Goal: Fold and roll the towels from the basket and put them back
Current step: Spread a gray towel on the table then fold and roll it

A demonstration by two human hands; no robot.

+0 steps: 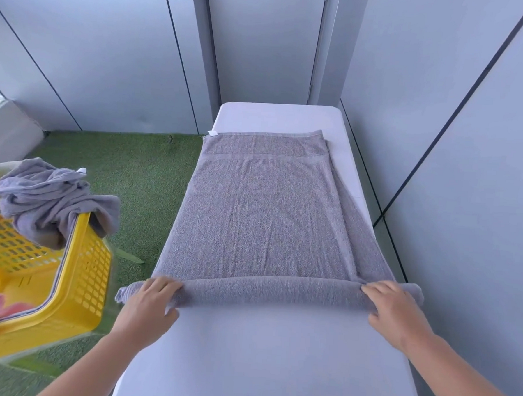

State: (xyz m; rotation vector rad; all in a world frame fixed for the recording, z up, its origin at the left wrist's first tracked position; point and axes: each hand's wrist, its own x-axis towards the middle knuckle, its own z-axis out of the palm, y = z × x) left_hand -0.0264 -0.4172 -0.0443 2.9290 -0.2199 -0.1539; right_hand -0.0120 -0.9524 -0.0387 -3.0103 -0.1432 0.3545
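A person's left hand (148, 301) and right hand (396, 311) curl around the started roll of a grey towel (262, 216) on the surface (275, 365); uneven pushing could skew it

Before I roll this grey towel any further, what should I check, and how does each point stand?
1. Left hand and right hand both hold the roll near its ends: ok.
2. Roll lies straight across the table: ok.
3. Towel layers aligned: lower one sticks out on the right: not ok.
4. Roll's left end overhangs the table edge: not ok.
5. Roll tightness: cannot tell.
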